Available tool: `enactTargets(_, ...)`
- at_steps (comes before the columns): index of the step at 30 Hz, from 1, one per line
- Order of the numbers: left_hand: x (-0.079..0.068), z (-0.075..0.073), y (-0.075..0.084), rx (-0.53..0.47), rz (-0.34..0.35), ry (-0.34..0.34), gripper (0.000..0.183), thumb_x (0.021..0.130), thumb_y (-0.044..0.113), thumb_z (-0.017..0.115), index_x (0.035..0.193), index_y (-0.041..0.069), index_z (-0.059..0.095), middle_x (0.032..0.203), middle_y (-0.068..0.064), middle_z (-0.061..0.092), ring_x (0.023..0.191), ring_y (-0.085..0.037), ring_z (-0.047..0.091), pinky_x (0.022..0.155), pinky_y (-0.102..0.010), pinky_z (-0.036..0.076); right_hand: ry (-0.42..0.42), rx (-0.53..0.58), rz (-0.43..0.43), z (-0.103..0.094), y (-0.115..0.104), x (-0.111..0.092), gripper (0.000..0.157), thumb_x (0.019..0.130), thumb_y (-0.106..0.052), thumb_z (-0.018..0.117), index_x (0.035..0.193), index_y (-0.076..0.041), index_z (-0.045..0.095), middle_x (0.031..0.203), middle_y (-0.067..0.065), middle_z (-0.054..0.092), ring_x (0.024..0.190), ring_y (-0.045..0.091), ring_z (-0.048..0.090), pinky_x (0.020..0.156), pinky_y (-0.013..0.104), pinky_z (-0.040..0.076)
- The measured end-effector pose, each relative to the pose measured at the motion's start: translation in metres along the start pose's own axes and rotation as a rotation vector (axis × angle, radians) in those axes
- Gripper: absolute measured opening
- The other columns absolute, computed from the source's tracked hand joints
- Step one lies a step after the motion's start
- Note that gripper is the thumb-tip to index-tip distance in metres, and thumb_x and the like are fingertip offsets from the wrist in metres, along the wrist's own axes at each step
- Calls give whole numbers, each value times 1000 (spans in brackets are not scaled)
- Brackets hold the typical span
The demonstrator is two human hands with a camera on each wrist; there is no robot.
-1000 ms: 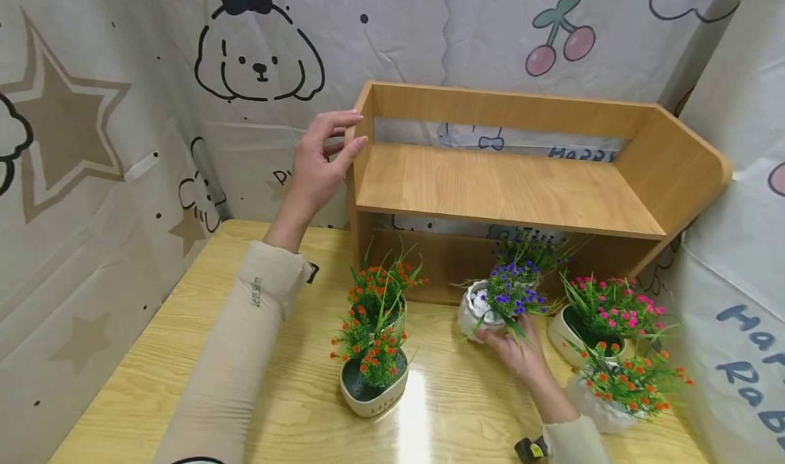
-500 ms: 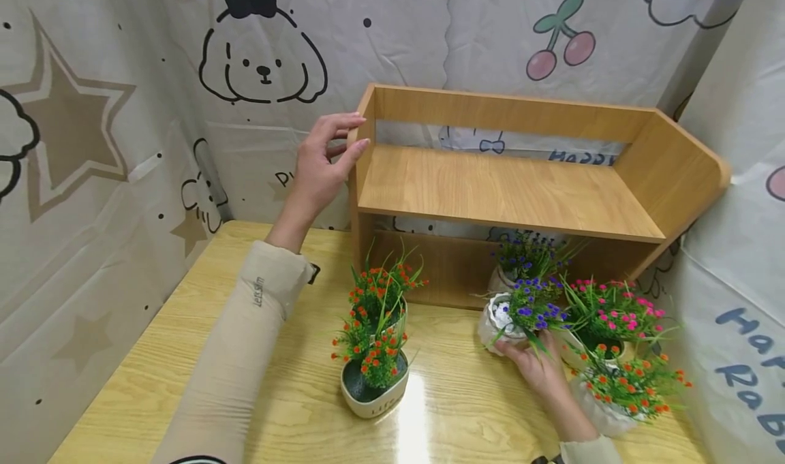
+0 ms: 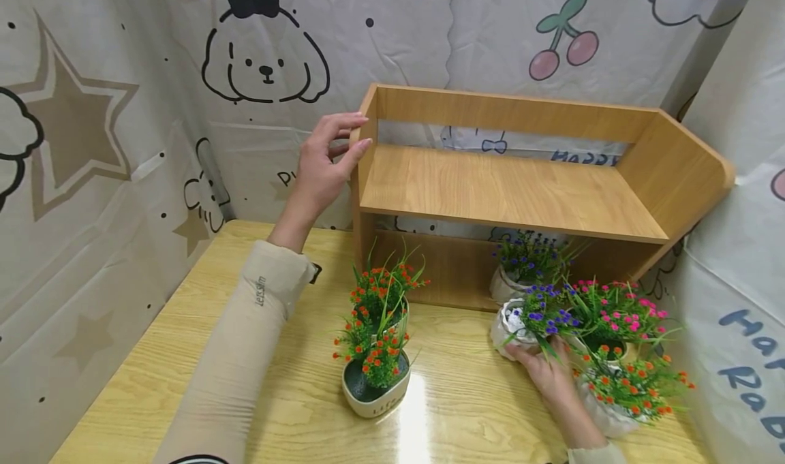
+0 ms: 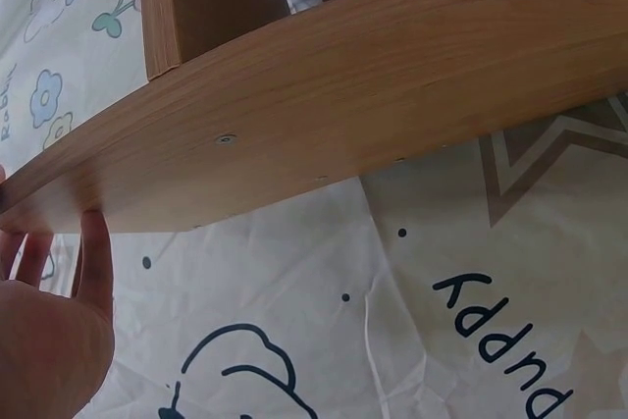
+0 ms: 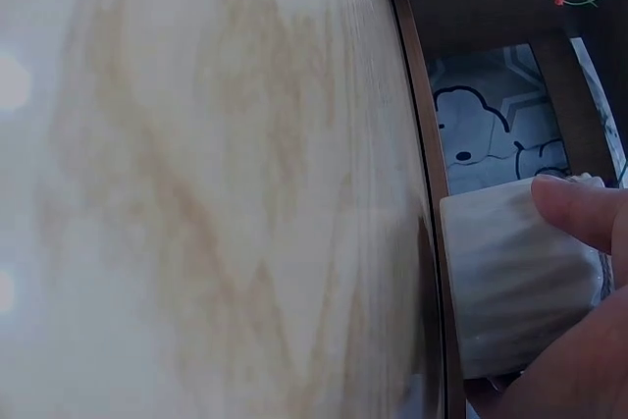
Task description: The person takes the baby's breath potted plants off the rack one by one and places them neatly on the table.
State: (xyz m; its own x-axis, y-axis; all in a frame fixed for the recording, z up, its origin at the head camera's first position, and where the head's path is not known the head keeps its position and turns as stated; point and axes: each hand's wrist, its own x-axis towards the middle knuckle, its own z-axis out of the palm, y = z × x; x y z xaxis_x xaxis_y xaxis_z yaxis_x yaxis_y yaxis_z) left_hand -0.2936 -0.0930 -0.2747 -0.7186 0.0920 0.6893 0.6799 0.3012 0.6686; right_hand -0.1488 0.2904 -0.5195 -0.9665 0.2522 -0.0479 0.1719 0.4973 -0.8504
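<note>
My left hand (image 3: 320, 161) grips the front edge of the left side panel of a two-tier wooden shelf (image 3: 509, 181). In the left wrist view, fingers (image 4: 95, 262) lie against the panel's outer face. My right hand (image 3: 547, 372) holds a potted plant (image 3: 509, 328) with blue-purple flowers by its white pot, just in front of the shelf's lower tier. The right wrist view shows the thumb (image 5: 579, 208) on the pot's rim. Behind it, a second purple-flowered plant (image 3: 505, 285) stands on the lower tier.
Two orange-flowered plants stand one behind the other at centre; the front one has a cream pot (image 3: 377, 399). To the right are a pink-flowered plant (image 3: 619, 307) and another orange-flowered plant (image 3: 632, 389). Printed cloth (image 3: 405, 48) hangs behind the wooden table (image 3: 153, 382).
My right hand has moved to the right with the purple-flowered potted plant, uncovering more of the pot behind it. My left hand keeps its grip on the shelf panel.
</note>
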Motion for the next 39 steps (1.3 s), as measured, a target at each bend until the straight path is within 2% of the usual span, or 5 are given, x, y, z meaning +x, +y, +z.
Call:
enactTargets(5, 0, 0, -1, -2, -3, -1, 30, 101, 8, 66, 130, 0, 66, 145, -16, 57, 123, -32, 61, 108, -46, 54, -15, -17, 34, -2, 4, 0, 99, 87, -22, 81, 156, 16, 21, 158, 38, 31, 149, 52, 27, 127, 57, 20)
enactTargets(20, -1, 2, 0, -11, -15, -3, 31, 101, 8, 66, 130, 0, 65, 145, -15, 57, 123, -31, 60, 108, -45, 54, 45, -56, -75, 0, 9, -4, 90, 82, -18, 84, 149, 17, 35, 149, 38, 46, 141, 50, 40, 121, 57, 29)
enactTargets(31, -1, 1, 1, -4, -11, -1, 31, 101, 8, 66, 130, 0, 65, 145, -15, 57, 123, -32, 60, 107, -46, 54, -34, -62, -43, -7, 5, -23, 89, 84, -18, 83, 151, 14, 34, 150, 37, 43, 142, 52, 37, 123, 59, 26)
enactTargets(36, -1, 1, 1, -19, -16, -2, 31, 101, 8, 66, 130, -1, 65, 145, -15, 57, 124, -36, 60, 108, -47, 54, -15, -157, -60, -9, 8, -37, 70, 85, -24, 82, 138, 10, 52, 136, 32, 58, 129, 47, 53, 114, 53, 40)
enactTargets(39, 0, 1, 1, -14, -20, -5, 31, 101, 8, 66, 131, -1, 65, 145, -15, 56, 124, -34, 60, 108, -46, 53, 53, -233, -169, -8, 13, -47, 45, 84, -28, 84, 114, 3, 68, 109, 20, 70, 105, 31, 64, 97, 33, 49)
